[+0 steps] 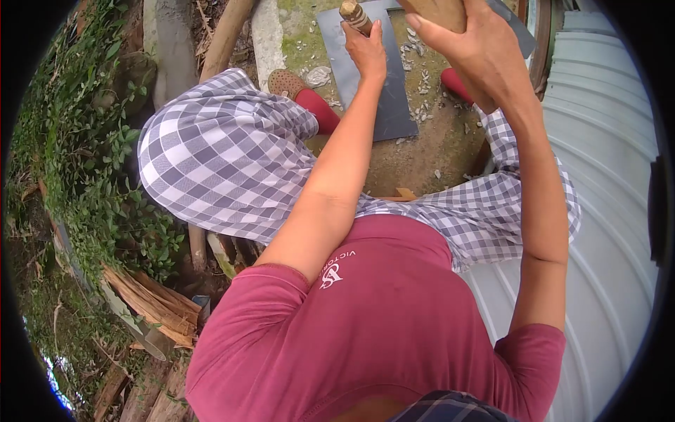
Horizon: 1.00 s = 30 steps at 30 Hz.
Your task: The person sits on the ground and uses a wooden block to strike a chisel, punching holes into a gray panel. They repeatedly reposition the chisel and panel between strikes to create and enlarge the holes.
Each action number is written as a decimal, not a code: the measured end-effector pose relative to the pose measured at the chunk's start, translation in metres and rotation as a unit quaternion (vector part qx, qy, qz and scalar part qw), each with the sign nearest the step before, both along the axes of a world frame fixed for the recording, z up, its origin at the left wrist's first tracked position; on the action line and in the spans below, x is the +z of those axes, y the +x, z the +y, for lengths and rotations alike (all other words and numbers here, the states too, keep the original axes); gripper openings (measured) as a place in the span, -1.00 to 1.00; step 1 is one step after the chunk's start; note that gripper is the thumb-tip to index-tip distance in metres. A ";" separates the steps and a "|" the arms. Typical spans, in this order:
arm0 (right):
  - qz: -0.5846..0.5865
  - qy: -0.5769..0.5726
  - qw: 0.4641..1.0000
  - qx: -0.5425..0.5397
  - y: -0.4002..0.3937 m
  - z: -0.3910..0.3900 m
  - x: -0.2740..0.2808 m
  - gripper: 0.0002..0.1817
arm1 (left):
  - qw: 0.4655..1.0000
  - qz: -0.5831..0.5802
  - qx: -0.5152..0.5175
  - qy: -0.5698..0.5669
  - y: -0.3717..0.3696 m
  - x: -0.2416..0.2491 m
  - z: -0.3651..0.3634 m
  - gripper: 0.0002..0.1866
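Note:
My left hand [365, 53] is closed around a short round wooden handle [355, 15], above a flat dark grey sheet [390, 116]. What lies below the handle is hidden by my hand. Raised at the top right, my right hand [486, 49] is wrapped round a thick light-brown wooden piece [439, 13], cut off by the frame's top edge. Crumpled pale scraps [422, 88] lie on and beside the mossy slab [394, 165] around the sheet. Part of another dark sheet [517, 29] shows behind my right hand.
My feet, in red socks [320, 111] and one brown perforated shoe [285, 83], flank the sheet. Leafy plants [105, 162], a pole [226, 35] and split wood [158, 302] are on the left. Pale corrugated panels [598, 176] run along the right.

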State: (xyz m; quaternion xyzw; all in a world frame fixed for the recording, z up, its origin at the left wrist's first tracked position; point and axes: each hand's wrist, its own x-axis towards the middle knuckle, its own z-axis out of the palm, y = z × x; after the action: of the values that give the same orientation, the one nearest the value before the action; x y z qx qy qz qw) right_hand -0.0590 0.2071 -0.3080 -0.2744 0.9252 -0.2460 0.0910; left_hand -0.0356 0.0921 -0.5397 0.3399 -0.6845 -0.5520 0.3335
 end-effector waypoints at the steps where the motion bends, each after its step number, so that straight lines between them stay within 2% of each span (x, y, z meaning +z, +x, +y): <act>1: 0.027 0.046 0.998 0.046 -0.001 -0.003 -0.011 -0.20 | 1.000 0.015 0.000 0.003 -0.001 0.001 0.002 -0.61; 3: -0.012 0.082 0.994 0.075 0.002 0.004 -0.039 -0.21 | 0.999 0.032 -0.003 0.006 0.001 -0.003 0.003 -0.61; 4: -0.049 0.117 0.987 0.103 0.003 0.000 -0.035 -0.22 | 0.998 0.040 -0.026 -0.029 0.000 -0.007 0.001 -0.61; 6: -0.043 0.135 0.983 0.117 0.006 -0.001 -0.024 -0.22 | 0.996 0.046 -0.040 -0.060 -0.004 -0.020 0.001 -0.61; 8: -0.103 0.102 0.988 0.048 0.011 -0.008 -0.003 -0.23 | 0.999 0.043 0.011 0.022 0.000 -0.013 0.004 -0.63; 9: -0.014 0.045 0.997 0.063 0.004 -0.003 -0.015 -0.23 | 0.999 0.049 -0.001 0.017 0.002 -0.008 0.003 -0.63; 10: -0.013 0.043 0.997 0.062 0.002 -0.005 -0.001 -0.23 | 0.999 0.049 -0.002 0.016 0.004 -0.002 0.006 -0.63; 12: -0.132 0.078 0.988 0.031 -0.003 -0.016 0.041 -0.07 | 1.000 -0.001 0.002 0.026 0.007 0.005 0.009 -0.62; 13: -0.089 -0.017 0.995 0.042 -0.004 -0.018 0.032 -0.07 | 1.000 0.000 0.001 0.025 0.007 0.003 0.010 -0.62; 17: -0.122 -0.017 0.992 0.013 -0.007 -0.012 0.027 -0.04 | 0.999 0.035 0.001 -0.005 0.004 0.001 0.012 -0.62; 19: -0.059 -0.012 0.997 0.041 -0.005 -0.009 0.025 -0.04 | 0.999 0.039 -0.004 -0.017 0.001 0.000 0.012 -0.62; 23: -0.124 0.002 0.992 0.002 0.012 -0.008 0.074 -0.03 | 0.999 0.034 -0.011 -0.011 -0.007 0.000 0.010 -0.62; 25: 0.018 -0.187 0.978 0.092 0.021 -0.002 0.081 -0.01 | 1.000 0.024 -0.010 -0.001 -0.004 -0.004 0.015 -0.62; 26: 0.014 -0.184 0.978 0.096 0.018 -0.002 0.074 -0.01 | 1.000 0.010 -0.014 -0.002 -0.003 -0.005 0.017 -0.61; 29: -0.004 -0.030 0.997 -0.071 0.003 -0.005 0.034 -0.23 | 1.000 -0.001 -0.016 -0.009 -0.005 -0.006 0.013 -0.61; 30: -0.057 0.004 0.998 0.012 0.001 -0.001 0.024 -0.21 | 1.000 -0.002 -0.020 -0.009 -0.004 -0.007 0.012 -0.62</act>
State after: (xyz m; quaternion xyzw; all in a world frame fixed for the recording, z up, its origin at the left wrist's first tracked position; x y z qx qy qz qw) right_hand -0.0581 0.2059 -0.2838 -0.2711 0.9159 -0.2568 0.1473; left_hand -0.0399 0.1042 -0.5466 0.3240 -0.6971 -0.5516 0.3237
